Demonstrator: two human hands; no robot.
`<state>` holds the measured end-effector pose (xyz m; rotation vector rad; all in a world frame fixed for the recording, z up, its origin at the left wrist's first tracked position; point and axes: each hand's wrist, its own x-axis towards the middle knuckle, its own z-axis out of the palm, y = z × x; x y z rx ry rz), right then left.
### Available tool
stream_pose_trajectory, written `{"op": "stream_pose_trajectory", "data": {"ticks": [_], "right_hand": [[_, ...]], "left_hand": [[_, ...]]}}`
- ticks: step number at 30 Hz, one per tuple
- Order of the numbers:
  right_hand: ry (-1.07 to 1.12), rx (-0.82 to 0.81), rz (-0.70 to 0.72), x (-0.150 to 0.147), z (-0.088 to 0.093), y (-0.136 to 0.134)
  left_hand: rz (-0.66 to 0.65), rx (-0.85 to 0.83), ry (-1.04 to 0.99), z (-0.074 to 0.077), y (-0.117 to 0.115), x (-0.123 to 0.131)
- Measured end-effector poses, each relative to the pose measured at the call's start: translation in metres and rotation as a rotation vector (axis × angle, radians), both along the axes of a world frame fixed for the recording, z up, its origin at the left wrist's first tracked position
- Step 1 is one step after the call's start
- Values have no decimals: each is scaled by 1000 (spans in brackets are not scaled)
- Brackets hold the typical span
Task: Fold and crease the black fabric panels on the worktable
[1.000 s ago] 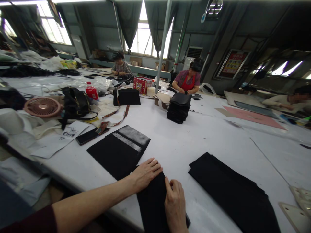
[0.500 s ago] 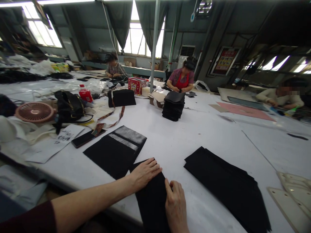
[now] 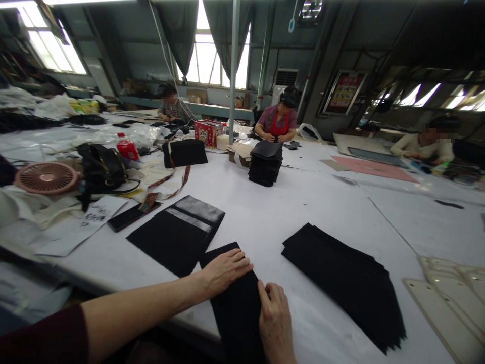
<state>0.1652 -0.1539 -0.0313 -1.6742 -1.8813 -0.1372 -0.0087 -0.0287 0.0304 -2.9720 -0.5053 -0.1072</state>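
My left hand lies flat, fingers stretched out, across the upper part of a black fabric piece at the table's near edge. At that piece's right edge is my right hand, its fingers curled and its thumb side against the fabric; the fingertips are partly hidden. Just beyond my left hand lies another set of black pieces, with greyish-white bands on the upper part. A fanned stack of long black pieces rests to the right of my right hand.
Beige boards with holes lie at the right. To the left are a phone, a written-on paper, a pink fan and a black bag. Beyond stands a tall black stack. Co-workers sit across the table.
The whole view has shifted slightly, with the table's contents now a little further left. Both hands keep nearly the same place on the black fabric piece.
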Motion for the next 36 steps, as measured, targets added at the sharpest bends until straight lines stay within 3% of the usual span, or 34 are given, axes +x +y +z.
{"op": "stream_pose_trajectory", "data": {"ticks": [7, 28, 36], "right_hand": [[9, 11, -2, 6, -3, -10], [36, 42, 47, 22, -5, -36], [69, 17, 56, 27, -6, -44]], "left_hand": [[34, -21, 12, 2, -11, 5], [-123, -14, -5, 2, -23, 16], [-82, -44, 60, 9, -37, 23]]}}
